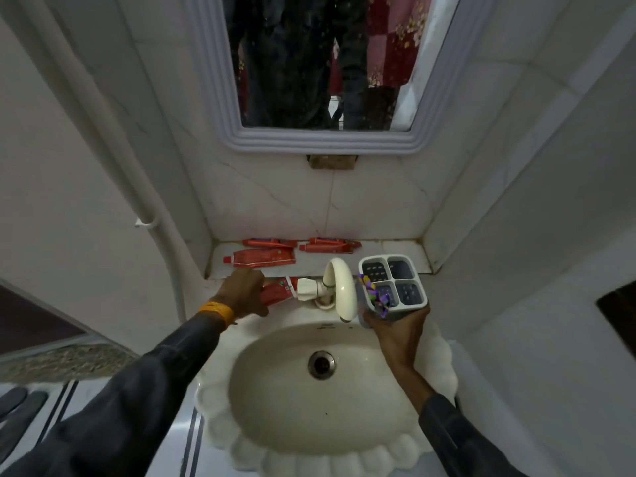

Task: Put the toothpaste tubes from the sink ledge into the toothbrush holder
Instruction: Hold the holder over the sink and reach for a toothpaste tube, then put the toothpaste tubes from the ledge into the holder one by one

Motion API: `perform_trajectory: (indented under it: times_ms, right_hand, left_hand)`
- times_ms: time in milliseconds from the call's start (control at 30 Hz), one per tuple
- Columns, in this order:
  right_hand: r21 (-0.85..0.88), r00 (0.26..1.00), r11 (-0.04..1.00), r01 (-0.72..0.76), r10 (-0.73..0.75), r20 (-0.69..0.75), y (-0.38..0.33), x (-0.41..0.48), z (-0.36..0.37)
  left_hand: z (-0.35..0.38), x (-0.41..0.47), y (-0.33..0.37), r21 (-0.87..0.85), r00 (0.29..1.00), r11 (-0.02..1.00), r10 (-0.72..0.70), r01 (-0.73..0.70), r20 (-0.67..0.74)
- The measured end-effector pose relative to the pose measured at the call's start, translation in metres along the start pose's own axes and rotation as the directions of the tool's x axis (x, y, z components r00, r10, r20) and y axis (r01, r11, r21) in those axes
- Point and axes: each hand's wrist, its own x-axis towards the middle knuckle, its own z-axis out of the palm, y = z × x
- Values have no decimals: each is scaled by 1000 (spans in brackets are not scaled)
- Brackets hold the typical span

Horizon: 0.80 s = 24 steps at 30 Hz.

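Observation:
Several red toothpaste tubes lie on the white ledge (389, 247) behind the sink: one at the back left (270, 242), one in front of it (261, 258), and a pair at the back centre (330, 246). My left hand (242, 292) grips another red tube (278, 292) just left of the tap. My right hand (395, 325) holds a grey toothbrush holder (392, 280) with four compartments from below, tilted toward me. A purple item (373, 292) sticks out of its front left compartment.
A cream tap (340, 287) curves over the cream basin (323, 407) between my hands. A mirror (320, 63) hangs above the ledge. White walls close in on both sides, and a white pipe (148, 222) runs down the left wall.

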Motion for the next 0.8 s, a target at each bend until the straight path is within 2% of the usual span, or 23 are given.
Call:
perform_trajectory:
  times_ms: [67,133,200,300,400,500,600,700,800]
  right_hand:
    - [9,1000,1000,2,-2,3,2,0,1]
    - [40,1000,999,18,-18,14,4,2,3]
    - [61,999,998,29,-31,26,5,3,5]
    - [83,997,996,45,-50,54,5,6,6]
    - [69,996,996,52,-56,64,5,8,6]
    - [53,996,996,65,-68,57,8,10,6]
    - [51,996,997,65,-68,58,6,13,6]
    - [49,997,997,52,-54,56,6,13,8]
    - [44,998,998,46,-48,48,8,10,8]
  left_hand:
    - [-25,-6,-3,-88,995,996,7,-15,-99]
    - [-54,-9,1,-247,978,968,-20,-33,-209]
    - [-78,-4,18,-448,972,893,-69,-40,-225]
    - [-93,9,66,-655,966,736,-2,-174,-258]
    - [-96,23,115,-625,930,707,133,-330,-342]
    - [-101,37,141,-631,917,675,191,-382,-350]
    - [-99,49,150,-652,914,651,185,-388,-360]
    - [-89,57,155,-679,933,641,213,-358,-291]
    - [-84,63,160,-640,936,685,217,-349,-279]
